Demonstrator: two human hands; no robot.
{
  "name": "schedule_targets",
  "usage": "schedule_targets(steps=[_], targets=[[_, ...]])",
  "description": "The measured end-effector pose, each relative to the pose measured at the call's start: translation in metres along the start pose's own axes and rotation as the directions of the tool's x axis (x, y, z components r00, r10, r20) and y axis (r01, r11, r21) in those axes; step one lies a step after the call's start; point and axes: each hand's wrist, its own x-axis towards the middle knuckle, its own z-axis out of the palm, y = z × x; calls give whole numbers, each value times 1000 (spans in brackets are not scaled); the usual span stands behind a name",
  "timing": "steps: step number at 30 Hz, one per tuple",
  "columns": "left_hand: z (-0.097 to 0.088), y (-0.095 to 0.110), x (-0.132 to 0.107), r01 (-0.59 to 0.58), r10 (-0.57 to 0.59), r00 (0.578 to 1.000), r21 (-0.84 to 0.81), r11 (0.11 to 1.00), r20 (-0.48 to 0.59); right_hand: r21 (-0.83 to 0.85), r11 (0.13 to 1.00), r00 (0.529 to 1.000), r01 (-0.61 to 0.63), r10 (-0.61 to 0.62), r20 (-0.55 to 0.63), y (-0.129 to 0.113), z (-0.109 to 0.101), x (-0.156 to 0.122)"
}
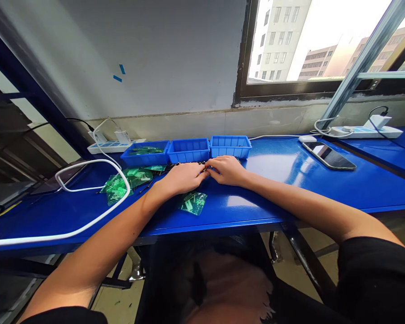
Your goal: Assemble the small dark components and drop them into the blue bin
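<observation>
My left hand (182, 178) and my right hand (227, 170) meet on the blue table (276, 189), fingertips together over a small dark part (206, 167) that I cannot make out. Both hands have their fingers curled in a pinch. Just behind them stand three blue bins: the left bin (145, 153) holds green bags, the middle bin (189, 150) and the right bin (231, 146) show little inside. A small green bag (193, 202) lies under my left wrist. More green bags (126, 182) and small black parts lie left of my left hand.
A white cable (87, 216) loops across the table's left side from a power strip (110, 145). A phone (329, 155) lies face up at the right, near a white mouse-like item (307, 139) and a second power strip (366, 131). Wall and window stand behind.
</observation>
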Motion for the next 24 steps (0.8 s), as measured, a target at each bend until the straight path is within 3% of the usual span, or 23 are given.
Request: schedule_targets(steps=[12,24], targets=[[2,-1,0,6,-6,1000,5,1000,-23,6,1000,998,27,-27,60,0,-2,1],[1,-3,1,23,-23,1000,-28,999,1,3,1000,1000,8,-8,21,-1,-1,0]])
